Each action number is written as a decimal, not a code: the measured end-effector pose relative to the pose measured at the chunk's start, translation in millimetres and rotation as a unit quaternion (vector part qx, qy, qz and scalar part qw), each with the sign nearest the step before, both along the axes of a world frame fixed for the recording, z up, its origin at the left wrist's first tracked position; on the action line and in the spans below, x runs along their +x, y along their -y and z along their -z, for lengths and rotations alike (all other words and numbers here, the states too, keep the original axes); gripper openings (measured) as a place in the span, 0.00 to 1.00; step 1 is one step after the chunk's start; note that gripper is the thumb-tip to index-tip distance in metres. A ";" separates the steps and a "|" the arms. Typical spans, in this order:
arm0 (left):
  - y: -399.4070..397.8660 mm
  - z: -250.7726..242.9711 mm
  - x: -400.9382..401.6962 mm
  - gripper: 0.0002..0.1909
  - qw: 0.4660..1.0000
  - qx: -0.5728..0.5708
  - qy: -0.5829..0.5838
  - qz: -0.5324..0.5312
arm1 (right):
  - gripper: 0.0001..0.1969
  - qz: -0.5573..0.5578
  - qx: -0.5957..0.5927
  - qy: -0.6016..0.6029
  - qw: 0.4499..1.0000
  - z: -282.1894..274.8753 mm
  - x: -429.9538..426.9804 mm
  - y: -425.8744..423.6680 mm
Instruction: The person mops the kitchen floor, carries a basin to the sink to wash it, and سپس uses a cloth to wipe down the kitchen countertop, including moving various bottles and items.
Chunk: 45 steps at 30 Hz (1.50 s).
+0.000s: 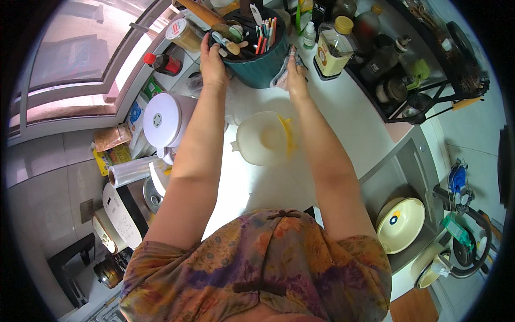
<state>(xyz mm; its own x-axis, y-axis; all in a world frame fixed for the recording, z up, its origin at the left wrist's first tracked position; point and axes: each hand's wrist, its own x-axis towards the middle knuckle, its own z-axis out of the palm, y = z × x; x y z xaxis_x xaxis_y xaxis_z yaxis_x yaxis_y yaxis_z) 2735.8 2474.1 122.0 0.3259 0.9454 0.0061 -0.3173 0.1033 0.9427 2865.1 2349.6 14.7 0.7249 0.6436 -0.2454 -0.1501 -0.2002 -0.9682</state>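
Observation:
A dark green utensil holder (257,74) stands at the far side of the white counter, filled with chopsticks (265,36), a rolling pin (203,13) and other utensils. My left hand (213,64) grips its left rim, the fingers partly hidden behind the edge. On the other side, my right hand (297,74) holds a grey-and-pink cloth (283,74) against the holder's wall. Between my forearms, a translucent bowl (257,139) with a yellow edge sits on the counter.
Left of my arm stand a white lidded pitcher (161,116), a roll of plastic wrap (134,171) and a red-capped bottle (163,64). A yellow-lidded jar (334,48) and a black condiment rack (386,68) are at right. The sink (396,173) contains a cream basin (402,225).

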 end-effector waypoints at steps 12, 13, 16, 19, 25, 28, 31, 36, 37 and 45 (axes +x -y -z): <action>148.5 -33.3 -5.7 0.18 0.960 0.248 -0.096 0.087 | 0.15 0.160 0.089 -0.012 0.983 -9.7 22.5 131.9; 150.6 -37.1 9.0 0.26 0.936 0.308 -0.116 0.126 | 0.14 0.157 0.093 0.058 0.982 -4.2 24.5 127.1; 141.7 -51.5 68.7 0.46 0.888 0.398 -0.201 0.118 | 0.14 -0.029 -0.116 0.543 0.831 3.5 4.3 109.1; 130.5 -55.1 124.4 0.54 0.848 0.398 -0.317 0.146 | 0.19 -0.135 -0.137 0.556 0.809 11.0 -12.5 121.0; 119.3 -42.3 135.5 0.41 0.871 0.367 -0.276 0.175 | 0.23 -0.172 -0.168 0.551 0.799 7.7 -31.0 135.9; 124.7 -45.5 124.3 0.41 0.879 0.337 -0.296 0.165 | 0.24 -0.166 -0.150 0.557 0.800 10.7 -27.9 134.7; 134.6 -53.5 112.8 0.38 0.879 0.381 -0.267 0.108 | 0.23 -0.131 -0.127 0.555 0.811 14.0 -18.6 144.2; 134.6 -96.0 49.1 0.39 0.834 0.477 -0.274 -0.037 | 0.16 -0.002 -0.059 0.368 0.928 28.6 31.1 112.2; 139.2 -103.8 41.3 0.39 0.864 0.444 -0.237 -0.014 | 0.16 0.060 -0.030 0.355 0.933 23.6 42.1 96.9; 159.1 -114.4 -12.6 0.44 0.895 0.385 -0.222 0.048 | 0.18 -0.076 -0.165 0.522 0.833 21.1 65.3 24.4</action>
